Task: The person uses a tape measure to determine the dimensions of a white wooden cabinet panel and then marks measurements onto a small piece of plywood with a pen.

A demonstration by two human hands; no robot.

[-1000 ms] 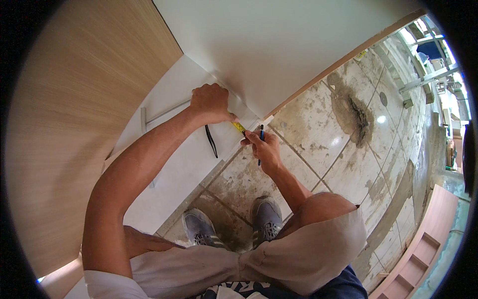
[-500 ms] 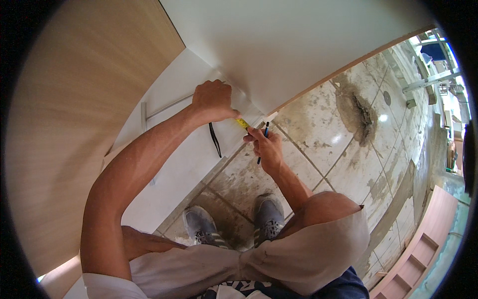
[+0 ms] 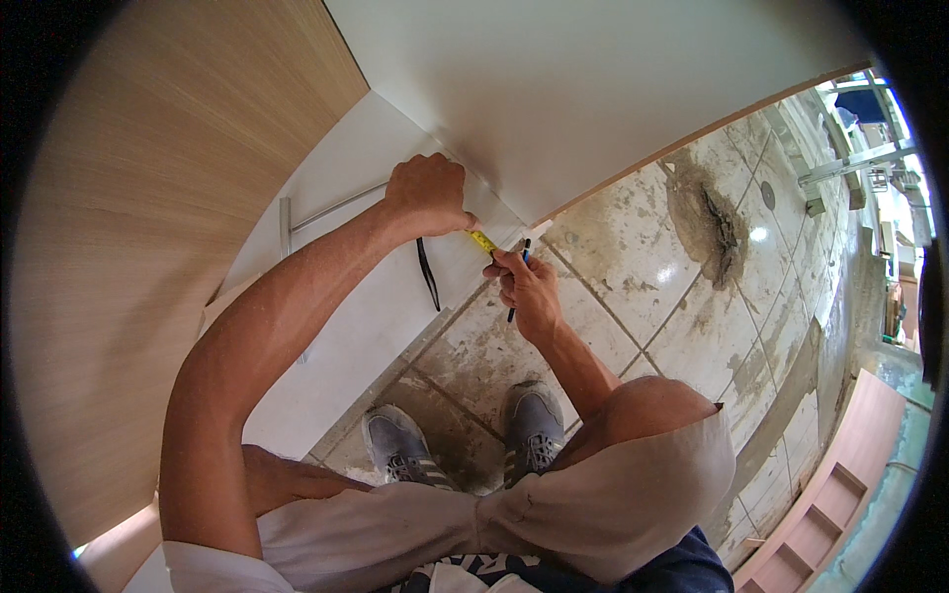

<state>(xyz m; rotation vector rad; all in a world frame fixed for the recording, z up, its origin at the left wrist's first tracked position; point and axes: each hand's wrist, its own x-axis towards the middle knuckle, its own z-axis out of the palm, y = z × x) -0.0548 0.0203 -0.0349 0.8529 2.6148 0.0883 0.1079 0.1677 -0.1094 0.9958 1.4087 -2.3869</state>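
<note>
My left hand is closed around a tape measure, its case hidden under the fingers. A short stretch of yellow tape blade runs from it to my right hand. A black wrist strap hangs below my left hand over the white panel. The fingers of my right hand pinch the blade's end at the panel's edge. A dark pencil with a blue part near its top is tucked in the same fingers, roughly upright.
A tall white board rises ahead, and a wood-grain panel on the left. My shoes stand on dirty tiles beside the white panel. A broken hole lies to the right. A thin metal rod adjoins my left hand.
The pencil has tilted and shifted slightly in my right hand. Both hands stay nearly where they were, with the blade between them.
</note>
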